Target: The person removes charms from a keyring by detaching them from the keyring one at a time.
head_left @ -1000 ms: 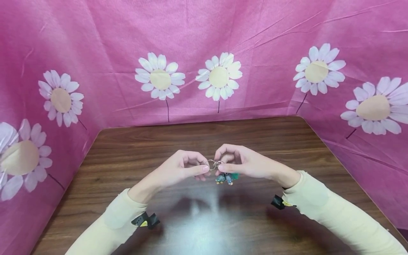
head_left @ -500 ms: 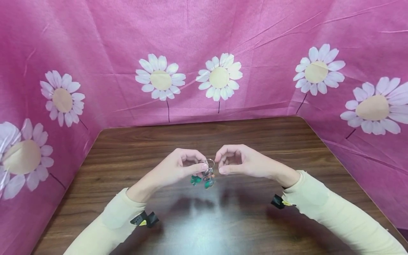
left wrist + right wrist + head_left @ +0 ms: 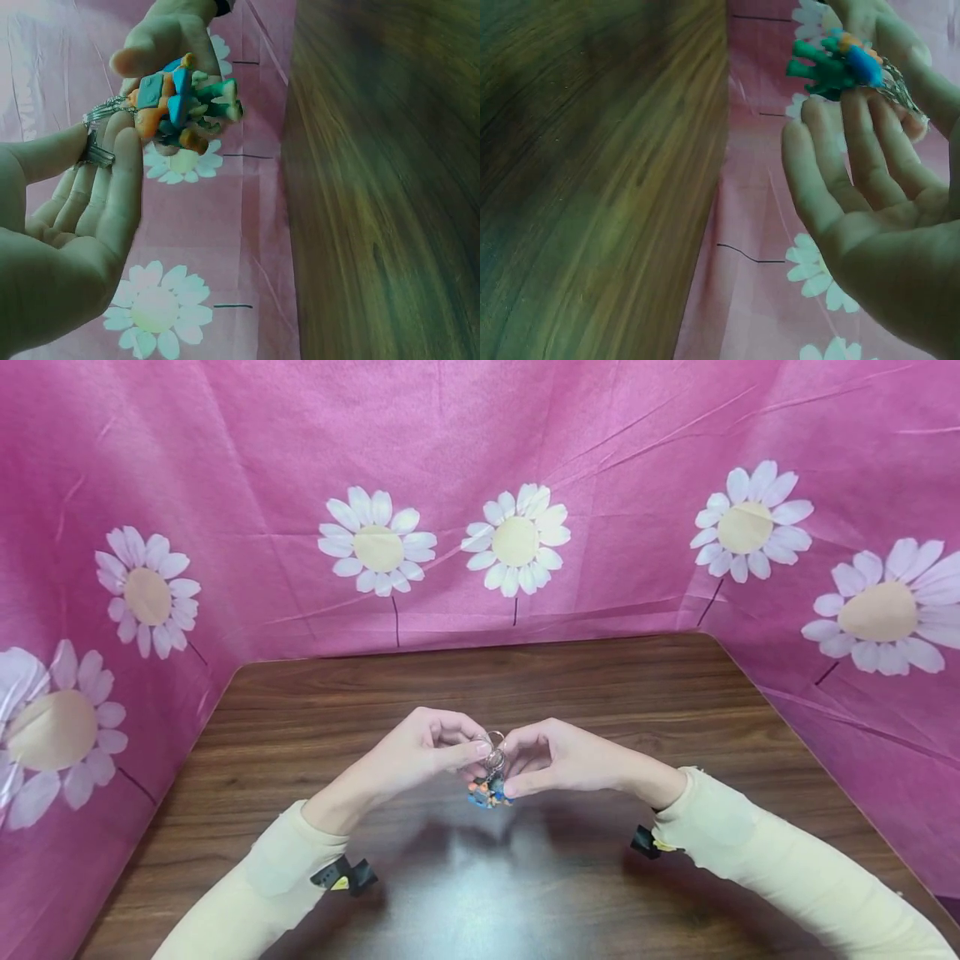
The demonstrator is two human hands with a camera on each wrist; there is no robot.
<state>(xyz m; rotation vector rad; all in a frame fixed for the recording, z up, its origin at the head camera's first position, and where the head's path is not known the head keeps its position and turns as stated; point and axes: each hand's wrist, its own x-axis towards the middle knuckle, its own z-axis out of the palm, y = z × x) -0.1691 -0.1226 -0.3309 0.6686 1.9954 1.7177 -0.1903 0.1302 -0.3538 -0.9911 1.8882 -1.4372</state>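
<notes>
A bunch of keychains with small figurine charms (image 3: pixel 491 792) hangs over the middle of the table. In the left wrist view the figurines (image 3: pixel 184 105) are orange, blue and green, on thin chains (image 3: pixel 111 107). My left hand (image 3: pixel 438 747) pinches the metal key ring (image 3: pixel 97 153) between thumb and fingers. Close beside the charms is my right hand (image 3: pixel 558 760), its thumb apart from its fingers. In the right wrist view its extended fingers (image 3: pixel 866 154) lie against or just under the chains; firm contact cannot be told.
Beneath both hands is a brown wood-grain table (image 3: pixel 315 693). A pink cloth (image 3: pixel 600 427) printed with daisies stands around its back and sides. Black wrist devices (image 3: pixel 343 877) sit on both pale sleeves (image 3: pixel 285 868).
The right hand let go of the keychain charms, which swung left beneath the left hand. Now the right hand has moved left and slightly down, back beside them. The left hand keeps its pinch.
</notes>
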